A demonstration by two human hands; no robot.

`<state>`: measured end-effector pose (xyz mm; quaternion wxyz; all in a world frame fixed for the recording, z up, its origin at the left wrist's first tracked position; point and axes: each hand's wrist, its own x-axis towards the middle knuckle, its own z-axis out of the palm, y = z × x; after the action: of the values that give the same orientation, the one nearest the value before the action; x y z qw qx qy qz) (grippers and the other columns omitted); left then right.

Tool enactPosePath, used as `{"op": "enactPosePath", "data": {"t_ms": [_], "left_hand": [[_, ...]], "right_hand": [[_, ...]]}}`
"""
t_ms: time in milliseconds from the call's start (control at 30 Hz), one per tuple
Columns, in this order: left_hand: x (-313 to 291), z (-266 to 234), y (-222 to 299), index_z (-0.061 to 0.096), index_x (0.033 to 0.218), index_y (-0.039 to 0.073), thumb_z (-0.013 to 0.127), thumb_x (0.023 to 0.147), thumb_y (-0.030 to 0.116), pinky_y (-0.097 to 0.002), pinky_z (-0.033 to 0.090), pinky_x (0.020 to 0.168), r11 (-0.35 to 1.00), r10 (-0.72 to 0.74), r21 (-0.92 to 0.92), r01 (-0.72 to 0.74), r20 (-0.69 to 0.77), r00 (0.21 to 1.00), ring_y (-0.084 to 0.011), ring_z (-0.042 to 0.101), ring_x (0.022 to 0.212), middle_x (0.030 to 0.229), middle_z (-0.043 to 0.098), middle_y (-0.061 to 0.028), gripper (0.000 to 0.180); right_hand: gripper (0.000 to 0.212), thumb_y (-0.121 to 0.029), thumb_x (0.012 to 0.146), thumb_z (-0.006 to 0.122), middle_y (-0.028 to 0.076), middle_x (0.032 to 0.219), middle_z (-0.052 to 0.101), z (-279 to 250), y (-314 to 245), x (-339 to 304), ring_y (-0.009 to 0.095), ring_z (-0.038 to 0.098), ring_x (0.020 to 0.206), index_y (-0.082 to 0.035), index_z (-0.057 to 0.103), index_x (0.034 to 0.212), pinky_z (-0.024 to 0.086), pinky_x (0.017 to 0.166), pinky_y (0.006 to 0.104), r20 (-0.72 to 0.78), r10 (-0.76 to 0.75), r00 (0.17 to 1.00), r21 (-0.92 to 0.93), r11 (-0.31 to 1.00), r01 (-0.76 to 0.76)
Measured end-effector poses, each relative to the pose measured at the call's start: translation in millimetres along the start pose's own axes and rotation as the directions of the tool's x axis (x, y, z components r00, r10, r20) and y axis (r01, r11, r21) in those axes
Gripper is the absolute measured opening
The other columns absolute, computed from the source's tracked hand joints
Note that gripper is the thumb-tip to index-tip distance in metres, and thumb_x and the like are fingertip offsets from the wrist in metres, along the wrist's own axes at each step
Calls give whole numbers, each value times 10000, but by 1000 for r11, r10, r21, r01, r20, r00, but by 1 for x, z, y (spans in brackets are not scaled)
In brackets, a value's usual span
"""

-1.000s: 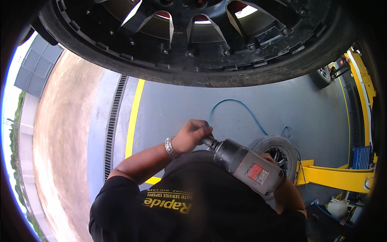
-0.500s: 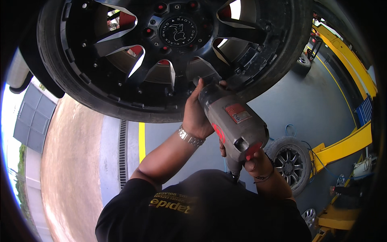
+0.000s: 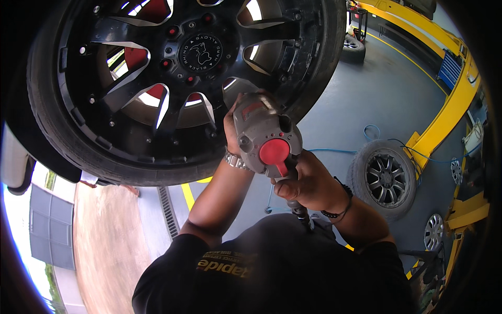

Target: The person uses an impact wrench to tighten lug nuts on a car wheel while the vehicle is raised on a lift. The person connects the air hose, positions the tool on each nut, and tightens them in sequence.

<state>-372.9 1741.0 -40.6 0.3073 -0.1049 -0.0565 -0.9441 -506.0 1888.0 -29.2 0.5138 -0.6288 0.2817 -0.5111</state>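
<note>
A grey air impact wrench [image 3: 265, 123] with a red dial on its back end is held up before a black alloy wheel [image 3: 123, 99]. My left hand [image 3: 230, 131] is wrapped round the wrench's left side near its front. My right hand [image 3: 311, 183] grips its handle, thumb across the near side. An air fitting [image 3: 300, 212] hangs below the handle. The wrench body hides its front end, so whether it touches the wheel cannot be seen. Red-centred lug nuts [image 3: 172, 31] surround the wheel's centre cap [image 3: 201, 55].
On the grey floor at right lies another wheel with its tyre [image 3: 386, 178], beside a blue air hose [image 3: 329, 150]. Yellow lift arms [image 3: 439, 123] run along the right side. A silver wheel cover [image 3: 433, 231] is at lower right. A drain grate [image 3: 168, 212] crosses the floor at left.
The wrench has swung round so that its red-dialled back end faces me and its front points toward the wheel. Both hands have kept hold. The wheel appears farther left in view.
</note>
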Motion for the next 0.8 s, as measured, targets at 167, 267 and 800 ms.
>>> {"op": "enactPosePath", "data": {"t_ms": [167,267,800], "left_hand": [[8,8,-1,588,1111,20,493,971,407,-420,533,823,989,-16,148,3,85,996,-317,632,963,1045,636,-158,422],[10,12,-2,591,1077,22,506,967,416,-400,533,824,968,104,214,-129,123,987,-311,633,955,1021,638,-163,417],[22,14,26,487,1338,13,419,1029,374,-504,458,1006,922,281,220,-318,183,942,-370,525,1228,1305,566,-197,480]], "right_hand": [[832,-440,775,812,140,1127,642,-7,5,-5,250,636,1087,-2,427,1369,512,923,372,-40,90,995,-11,996,-91],[652,-411,739,850,101,1037,667,-15,20,5,230,649,928,-16,569,1175,528,819,341,1,-269,963,-277,925,259],[406,-296,748,784,48,1095,687,-50,42,47,224,620,1015,-143,691,1112,434,912,388,46,-326,944,-778,581,238]]}}
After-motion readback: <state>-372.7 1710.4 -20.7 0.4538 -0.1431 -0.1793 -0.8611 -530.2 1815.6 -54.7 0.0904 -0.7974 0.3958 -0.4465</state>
